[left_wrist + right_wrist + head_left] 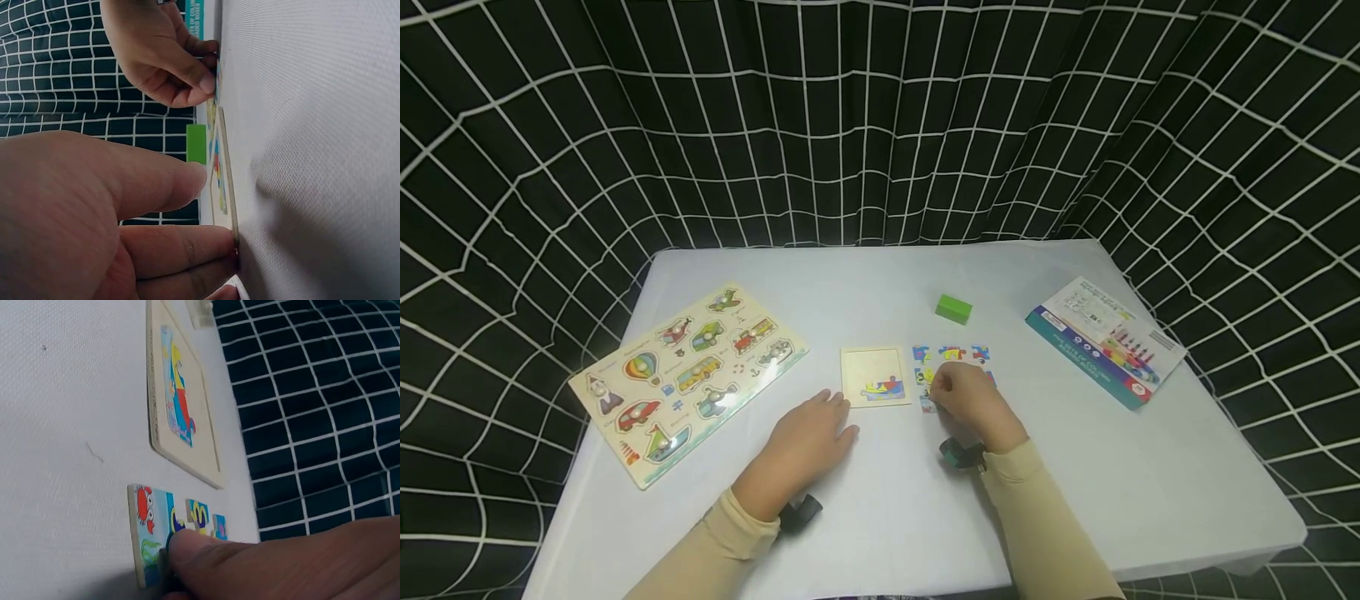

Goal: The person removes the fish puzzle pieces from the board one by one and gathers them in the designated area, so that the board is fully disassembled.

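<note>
My left hand [808, 437] lies on the table with its fingers extended, fingertips at the near left corner of the wooden puzzle tray [871, 367]. In the left wrist view, the fingers [181, 247] touch the tray's edge, thumb raised. Joined puzzle pieces [882, 389] fill the tray's lower part. To the right, my right hand [973, 398] is over the loose pieces [953, 353], fingers curled. Its thumb [200, 550] and a mostly hidden finger pinch a puzzle piece with a red crab [145, 509]. More loose pieces [199, 514] lie beyond.
A large peg puzzle board [692, 375] with vehicle pictures lies at the left. Behind the loose pieces is a green block [953, 309]. A flat printed box [1105, 340] lies at the right. Black cloth with a white grid surrounds the white-covered table [880, 475].
</note>
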Demonstrator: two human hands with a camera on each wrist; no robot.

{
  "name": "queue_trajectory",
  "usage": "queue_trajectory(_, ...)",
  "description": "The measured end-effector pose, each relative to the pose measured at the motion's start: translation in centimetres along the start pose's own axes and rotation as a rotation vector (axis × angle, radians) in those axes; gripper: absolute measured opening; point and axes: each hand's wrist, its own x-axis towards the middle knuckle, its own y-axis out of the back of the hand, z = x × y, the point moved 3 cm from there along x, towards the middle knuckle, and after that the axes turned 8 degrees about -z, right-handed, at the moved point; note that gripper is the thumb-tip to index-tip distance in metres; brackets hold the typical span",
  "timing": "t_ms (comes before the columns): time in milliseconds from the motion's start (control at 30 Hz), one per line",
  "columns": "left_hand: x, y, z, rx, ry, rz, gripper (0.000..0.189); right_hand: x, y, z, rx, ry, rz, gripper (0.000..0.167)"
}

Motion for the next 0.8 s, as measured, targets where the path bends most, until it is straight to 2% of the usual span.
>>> queue_trajectory(100, 0.0, 0.0, 0.1, 0.004, -0.001, -0.002, 0.054, 0.0, -0.3, -0.5, -0.022, 0.022, 0.021, 0.014)
queue_trajectory(167, 0.0, 0.0, 0.1, 0.010, -0.002, -0.003, 0.054, 0.2, -0.5, -1.5, -0.026, 0.071, 0.033, 0.011)
queue_trajectory(233, 0.0, 0.0, 0.1, 0.017, -0.003, -0.001, 0.055, 0.5, -0.8, -2.9, -0.034, 0.162, 0.030, 0.005)
queue_trajectory(333, 0.0, 0.1, 0.1, 0.016, 0.002, 0.001, 0.055, 1.3, -1.7, -5.0, -0.087, 0.311, -0.015, 0.020)
queue_trajectory(433, 0.0, 0.0, 0.1, 0.001, 0.005, 0.002, 0.054, 2.0, -2.9, -6.2, -0.170, 0.398, -0.058, 0.026)
queue_trajectory(567, 0.2, -0.3, 0.0, -0.007, -0.003, 0.005, 0.054, 2.5, -3.6, -6.5, -0.220, 0.385, -0.055, 0.021)
queue_trajectory(800, 0.1, -0.2, 0.1, 0.012, 0.011, 0.007, 0.056, 2.8, -3.5, -6.8, -0.202, 0.342, -0.089, 0.017)
